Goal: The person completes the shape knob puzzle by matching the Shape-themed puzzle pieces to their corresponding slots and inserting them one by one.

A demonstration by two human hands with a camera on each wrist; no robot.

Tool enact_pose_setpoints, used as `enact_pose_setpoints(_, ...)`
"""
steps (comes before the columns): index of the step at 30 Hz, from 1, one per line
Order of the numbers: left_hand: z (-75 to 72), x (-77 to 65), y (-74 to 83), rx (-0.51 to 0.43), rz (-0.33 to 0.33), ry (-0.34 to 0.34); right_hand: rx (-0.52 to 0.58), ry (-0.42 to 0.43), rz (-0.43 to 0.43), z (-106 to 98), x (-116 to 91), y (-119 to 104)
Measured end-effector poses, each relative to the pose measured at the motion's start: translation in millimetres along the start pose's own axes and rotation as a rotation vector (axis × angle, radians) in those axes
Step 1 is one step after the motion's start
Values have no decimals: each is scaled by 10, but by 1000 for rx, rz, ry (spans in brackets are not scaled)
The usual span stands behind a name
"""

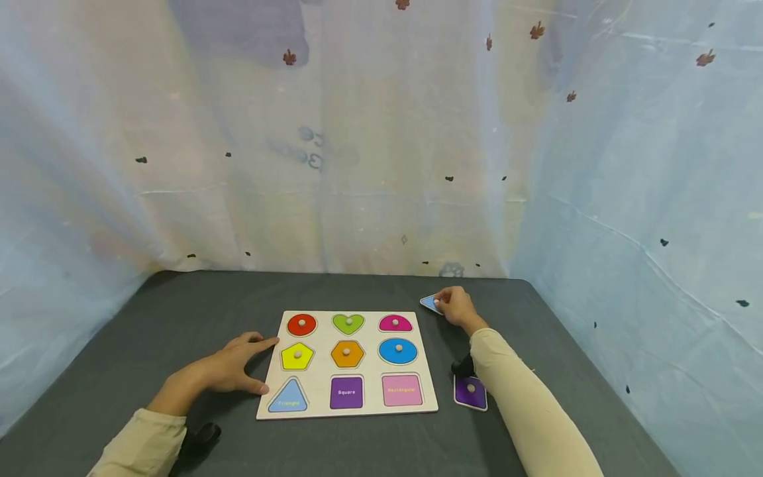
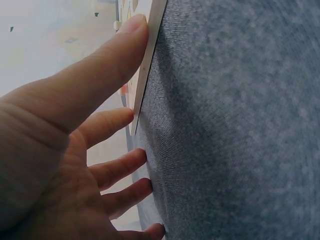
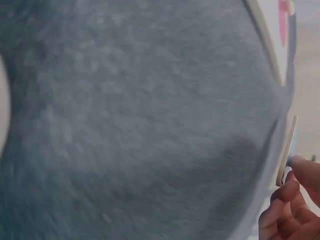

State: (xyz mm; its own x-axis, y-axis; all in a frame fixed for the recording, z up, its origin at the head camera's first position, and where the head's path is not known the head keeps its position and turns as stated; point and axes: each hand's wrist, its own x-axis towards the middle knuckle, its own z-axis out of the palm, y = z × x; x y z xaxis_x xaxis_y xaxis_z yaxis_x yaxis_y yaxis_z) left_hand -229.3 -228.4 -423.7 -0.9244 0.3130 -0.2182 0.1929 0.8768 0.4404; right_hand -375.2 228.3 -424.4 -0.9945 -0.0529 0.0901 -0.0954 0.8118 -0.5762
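A wooden shape puzzle board (image 1: 371,377) lies flat on the dark table. Along its left edge my left hand (image 1: 235,364) rests with thumb and index finger spread and touching it; the left wrist view shows the thumb (image 2: 107,55) over the rim and the other fingers extended. Beyond the board's far right corner, my right hand (image 1: 457,306) pinches a light blue triangle piece (image 1: 430,303), held tilted just above the cloth in the right wrist view. A purple square piece (image 1: 479,399) with a knob lies right of the board, partly under the right forearm.
Knobbed shapes, among them a red circle (image 1: 295,329) and a blue oval (image 1: 387,351), sit in the board's upper two rows. The front row shows printed recesses: triangle (image 1: 289,393), square (image 1: 346,401) and rectangle (image 1: 402,399). Patterned curtains (image 1: 369,218) surround the table (image 1: 208,305).
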Motion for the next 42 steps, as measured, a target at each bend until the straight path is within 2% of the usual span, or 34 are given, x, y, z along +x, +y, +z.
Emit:
enact_pose_setpoints(11,-15,-6,-6,-3,12,-4,38,-14,-161,-135,-74,-233)
enact_pose_setpoints(18,-3,-9,-14,4,35,1,66,-49,-245,-113,-168,-400)
enact_pose_setpoints(25,-18,-8,-13,-1,29,-7,92,-114,-321,-61,-325,-681)
enact_pose_setpoints(36,-9,-10,-11,-6,34,-9,89,-267,-445,160,-696,-1056)
enact_pose_setpoints(42,-4,-10,-32,-15,37,-5,100,-375,-532,448,-938,-1310)
